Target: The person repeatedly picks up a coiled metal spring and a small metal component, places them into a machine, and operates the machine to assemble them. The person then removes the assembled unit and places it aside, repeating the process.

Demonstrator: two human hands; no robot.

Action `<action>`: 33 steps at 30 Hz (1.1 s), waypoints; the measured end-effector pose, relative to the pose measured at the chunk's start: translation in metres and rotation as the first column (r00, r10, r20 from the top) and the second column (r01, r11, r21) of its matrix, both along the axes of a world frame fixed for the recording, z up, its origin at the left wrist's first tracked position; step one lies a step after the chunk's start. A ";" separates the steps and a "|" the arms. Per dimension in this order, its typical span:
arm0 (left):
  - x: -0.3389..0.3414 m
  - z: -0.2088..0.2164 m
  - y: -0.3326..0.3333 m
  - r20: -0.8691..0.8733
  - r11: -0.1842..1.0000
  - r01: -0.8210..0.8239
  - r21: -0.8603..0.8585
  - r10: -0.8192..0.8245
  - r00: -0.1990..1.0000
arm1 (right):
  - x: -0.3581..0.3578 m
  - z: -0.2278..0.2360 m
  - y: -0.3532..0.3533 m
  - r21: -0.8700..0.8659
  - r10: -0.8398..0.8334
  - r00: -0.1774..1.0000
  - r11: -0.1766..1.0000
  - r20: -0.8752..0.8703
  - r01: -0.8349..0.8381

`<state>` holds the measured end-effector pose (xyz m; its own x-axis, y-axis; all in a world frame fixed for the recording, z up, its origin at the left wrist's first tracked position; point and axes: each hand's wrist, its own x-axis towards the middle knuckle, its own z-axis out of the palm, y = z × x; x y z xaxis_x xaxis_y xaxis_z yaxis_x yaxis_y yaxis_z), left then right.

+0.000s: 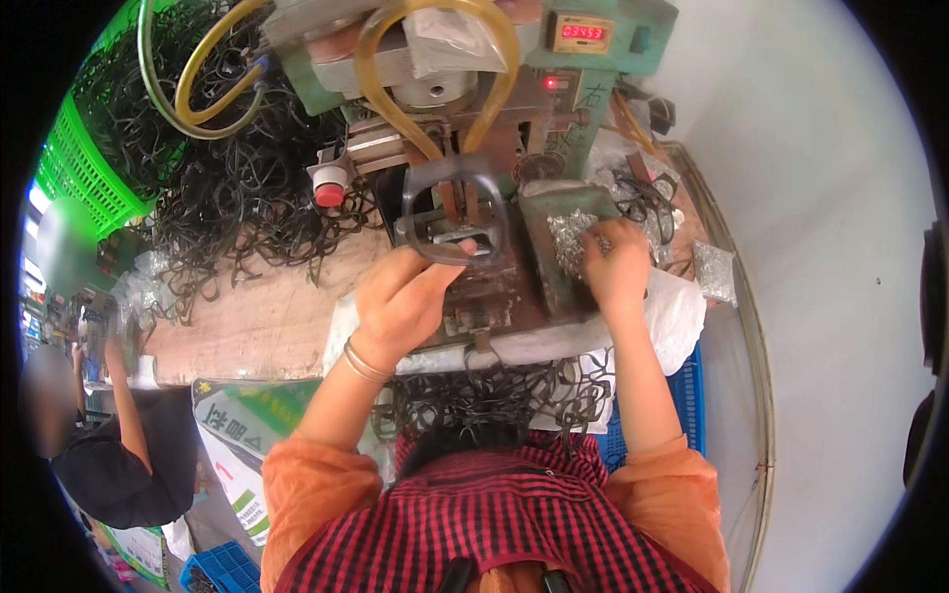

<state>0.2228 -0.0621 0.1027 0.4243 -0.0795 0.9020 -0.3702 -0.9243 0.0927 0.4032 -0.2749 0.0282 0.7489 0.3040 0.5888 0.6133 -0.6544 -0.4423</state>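
My left hand is at the press, its fingers drawn together by the lower edge of a dark grey rounded loop. Whether the loop is in my grasp or belongs to the machine cannot be told, and what the fingertips pinch is hidden. Behind the loop, the metal tooling of the press comes down close to my fingertips. To the right, my right hand dips into a green metal tray. Its fingers close among a heap of small shiny metal parts.
Tangled black loop-shaped pieces spill over the wooden bench from a green basket. More black pieces lie at my lap. A red button and yellow hoses flank the press. A co-worker sits at left.
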 end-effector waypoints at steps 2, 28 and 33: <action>-0.001 -0.001 0.000 0.015 1.000 0.008 0.014 -0.009 1.000 | 0.002 0.008 0.002 0.155 0.018 0.996 0.988 -0.092 -0.003; -0.013 -0.087 0.136 -0.595 0.519 -0.849 -0.099 0.653 0.469 | -0.025 0.000 0.008 0.357 0.155 0.958 0.932 -0.243 -0.060; -0.072 -0.124 0.126 -0.441 0.495 -0.565 -0.661 0.353 0.825 | -0.040 -0.014 -0.057 0.311 -0.017 0.990 0.949 -0.139 0.060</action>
<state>0.1509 0.0640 -0.0210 0.3817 0.8268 0.4132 0.2149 -0.5142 0.8303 0.3635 -0.3323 0.0143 0.8342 0.0898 0.5440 0.5123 -0.4911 -0.7045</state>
